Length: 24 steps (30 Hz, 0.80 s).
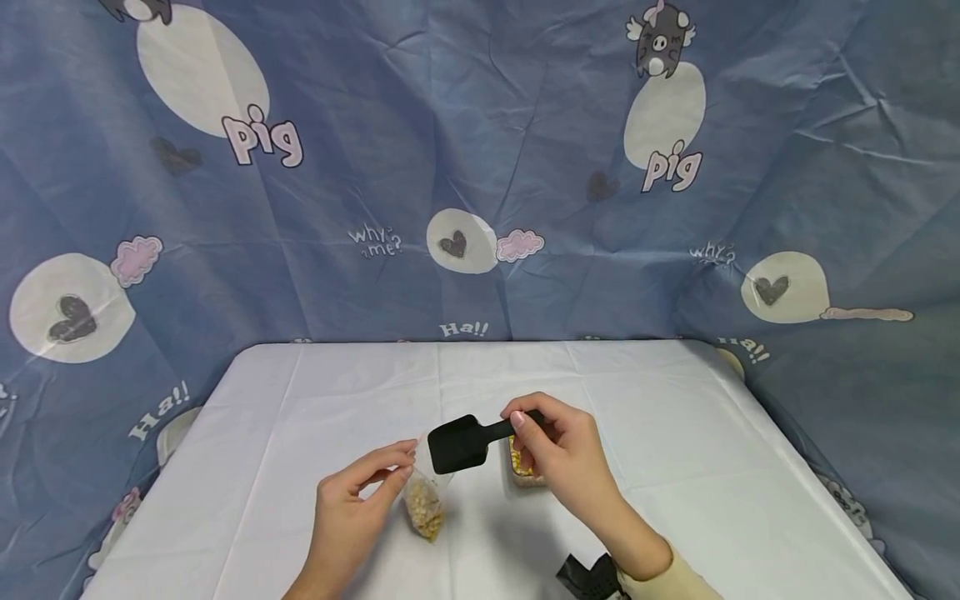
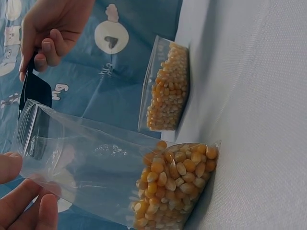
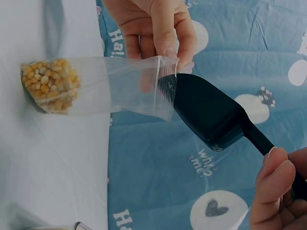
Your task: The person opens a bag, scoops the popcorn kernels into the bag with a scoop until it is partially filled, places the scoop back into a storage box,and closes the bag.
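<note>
My left hand pinches a clear zip bag near its mouth, with the bag upright over the white table. Yellow corn kernels fill the bottom of the bag. With my right hand I grip the handle of a black scoop, fingers curled round it. In the right wrist view, the scoop's front edge sits in the mouth of the bag, its blade tilted down toward it. No kernels show on the scoop.
Behind the bag, partly covered by my right hand in the head view, a clear plastic box of corn kernels stands on the white tablecloth. A blue curtain with printed pigs hangs behind the table.
</note>
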Each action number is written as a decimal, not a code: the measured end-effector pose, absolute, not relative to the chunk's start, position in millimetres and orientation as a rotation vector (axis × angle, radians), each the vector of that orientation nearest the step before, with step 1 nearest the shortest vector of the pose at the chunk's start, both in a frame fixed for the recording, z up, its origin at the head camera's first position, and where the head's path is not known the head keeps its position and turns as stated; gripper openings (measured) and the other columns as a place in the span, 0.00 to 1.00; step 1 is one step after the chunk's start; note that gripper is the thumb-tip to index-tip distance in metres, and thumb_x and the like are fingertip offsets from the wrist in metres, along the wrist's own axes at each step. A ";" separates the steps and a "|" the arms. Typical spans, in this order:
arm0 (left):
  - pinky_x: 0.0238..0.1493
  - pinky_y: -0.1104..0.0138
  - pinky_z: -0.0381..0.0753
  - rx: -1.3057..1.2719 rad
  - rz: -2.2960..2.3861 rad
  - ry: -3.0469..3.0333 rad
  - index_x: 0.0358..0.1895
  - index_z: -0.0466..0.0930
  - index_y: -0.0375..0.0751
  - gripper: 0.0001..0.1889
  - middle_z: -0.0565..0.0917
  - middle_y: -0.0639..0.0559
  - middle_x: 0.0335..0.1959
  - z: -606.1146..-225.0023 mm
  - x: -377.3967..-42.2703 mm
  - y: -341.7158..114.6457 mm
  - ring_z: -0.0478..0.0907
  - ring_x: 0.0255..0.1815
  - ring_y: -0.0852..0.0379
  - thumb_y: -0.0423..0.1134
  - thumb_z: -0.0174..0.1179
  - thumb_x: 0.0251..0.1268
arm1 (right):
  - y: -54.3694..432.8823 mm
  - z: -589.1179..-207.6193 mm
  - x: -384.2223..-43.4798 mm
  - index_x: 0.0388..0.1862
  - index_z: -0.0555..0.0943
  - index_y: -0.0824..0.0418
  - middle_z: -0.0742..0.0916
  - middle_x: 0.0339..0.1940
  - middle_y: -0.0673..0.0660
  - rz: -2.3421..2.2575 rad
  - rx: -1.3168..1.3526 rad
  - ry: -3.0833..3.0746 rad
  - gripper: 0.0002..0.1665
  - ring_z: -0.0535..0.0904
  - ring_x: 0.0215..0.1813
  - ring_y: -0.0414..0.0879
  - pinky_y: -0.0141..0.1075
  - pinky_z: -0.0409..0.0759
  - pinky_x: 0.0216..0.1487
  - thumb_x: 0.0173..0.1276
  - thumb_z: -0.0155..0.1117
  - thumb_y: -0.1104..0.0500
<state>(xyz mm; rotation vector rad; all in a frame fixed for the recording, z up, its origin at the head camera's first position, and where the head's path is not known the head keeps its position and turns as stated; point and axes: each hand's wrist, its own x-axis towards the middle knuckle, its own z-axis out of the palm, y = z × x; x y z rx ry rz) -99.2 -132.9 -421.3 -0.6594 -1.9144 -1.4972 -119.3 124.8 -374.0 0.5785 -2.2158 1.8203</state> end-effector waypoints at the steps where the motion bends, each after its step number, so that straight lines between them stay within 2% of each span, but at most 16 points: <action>1: 0.40 0.73 0.83 -0.661 -1.495 -1.913 0.37 0.87 0.43 0.17 0.88 0.39 0.42 -420.8 -99.3 -132.9 0.87 0.45 0.47 0.15 0.69 0.52 | 126.0 -373.9 -119.5 0.42 0.84 0.56 0.81 0.22 0.59 1.820 0.572 -2.216 0.05 0.75 0.17 0.51 0.36 0.75 0.14 0.76 0.63 0.57; 6: 0.40 0.73 0.84 -0.634 -1.509 -1.940 0.37 0.87 0.42 0.16 0.88 0.38 0.42 -419.4 -98.7 -132.3 0.87 0.46 0.49 0.16 0.69 0.53 | 132.7 -372.7 -118.8 0.41 0.84 0.55 0.81 0.23 0.60 1.821 0.541 -2.211 0.06 0.75 0.19 0.54 0.38 0.75 0.15 0.76 0.63 0.55; 13: 0.40 0.72 0.84 -0.611 -1.527 -1.962 0.37 0.87 0.42 0.15 0.88 0.38 0.43 -419.2 -98.3 -132.5 0.87 0.47 0.49 0.16 0.69 0.54 | 146.1 -376.7 -119.7 0.42 0.84 0.54 0.81 0.22 0.56 1.763 0.492 -2.216 0.05 0.76 0.18 0.53 0.39 0.76 0.15 0.76 0.62 0.58; 20: 0.41 0.72 0.84 -0.622 -1.523 -1.959 0.38 0.87 0.41 0.15 0.88 0.38 0.44 -419.6 -98.5 -132.6 0.87 0.47 0.49 0.16 0.68 0.55 | 160.6 -379.9 -119.4 0.42 0.84 0.59 0.81 0.22 0.56 1.695 0.455 -2.214 0.05 0.74 0.18 0.52 0.38 0.75 0.15 0.76 0.61 0.63; 24: 0.41 0.72 0.84 -0.616 -1.524 -1.975 0.38 0.87 0.41 0.15 0.88 0.39 0.45 -419.6 -97.9 -133.1 0.87 0.47 0.49 0.17 0.68 0.56 | 172.2 -381.6 -119.8 0.42 0.84 0.55 0.81 0.22 0.55 1.621 0.455 -2.211 0.05 0.75 0.18 0.52 0.37 0.74 0.14 0.77 0.61 0.60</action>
